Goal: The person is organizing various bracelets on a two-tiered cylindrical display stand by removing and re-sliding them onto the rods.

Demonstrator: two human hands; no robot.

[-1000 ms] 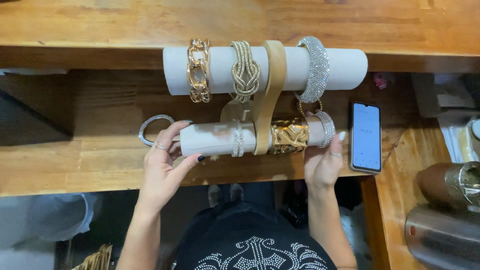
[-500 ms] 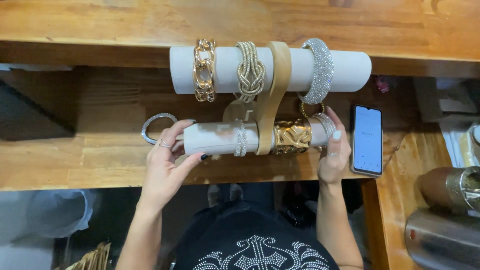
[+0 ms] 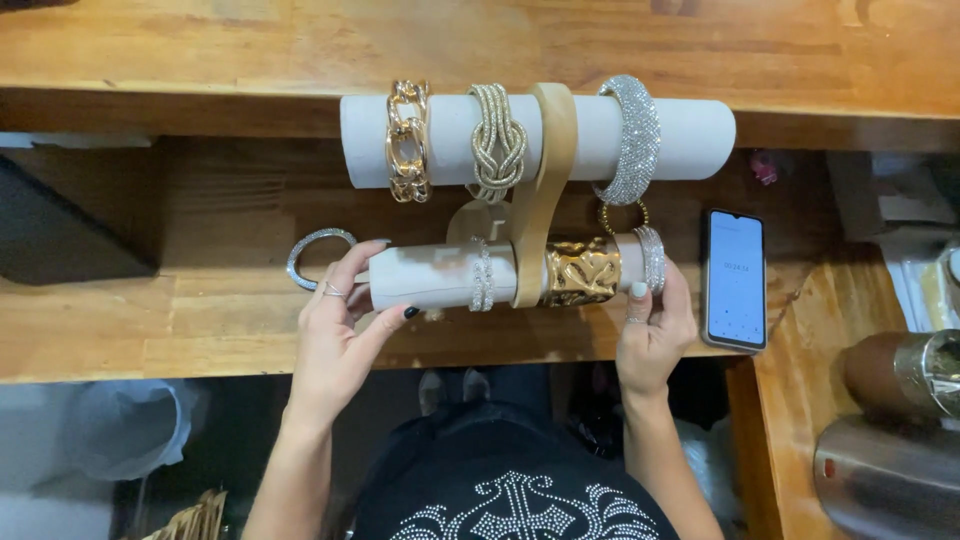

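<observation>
On the near roll (image 3: 430, 277), the left hand (image 3: 335, 335) is clamping its end while the right hand (image 3: 650, 330) is pinching the sparkly bangle (image 3: 651, 258). Tilting the roll could be letting bracelets slide off.

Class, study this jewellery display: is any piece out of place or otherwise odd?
Yes. One silver bangle lies loose on the wooden counter, just beyond the left hand, while every other bracelet sits on the white rolls.

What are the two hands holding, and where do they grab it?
Both hold the lower white roll of the bracelet stand: the left hand grips its left end, and the right hand its right end, by the sparkly silver bangle.
</observation>
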